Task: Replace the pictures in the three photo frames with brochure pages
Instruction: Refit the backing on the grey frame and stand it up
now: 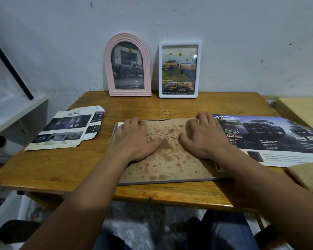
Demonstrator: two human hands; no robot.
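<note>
On frame backing [168, 159], 2 hands [135, 139] [204, 139].

A wooden table [65, 166] carries a face-down frame [170, 159] under both hands — brochure pages [61, 130] to their left, a brochure spread [271, 141] right, two upright frames beyond.

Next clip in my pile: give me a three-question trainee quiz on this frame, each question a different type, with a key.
1. True or false: the pink arched frame lies flat on the wooden table.
2. Which lies right of the face-down frame? A) the cut safety brochure page B) the powertrain brochure spread C) the white frame
3. Fill in: both hands rest on the frame's stained ____ board.

Key
1. False: it stands upright beside the white rectangular frame.
2. B: the powertrain brochure spread; the safety brochure page lies left.
3. Backing: left hand and right hand are on it.
</note>
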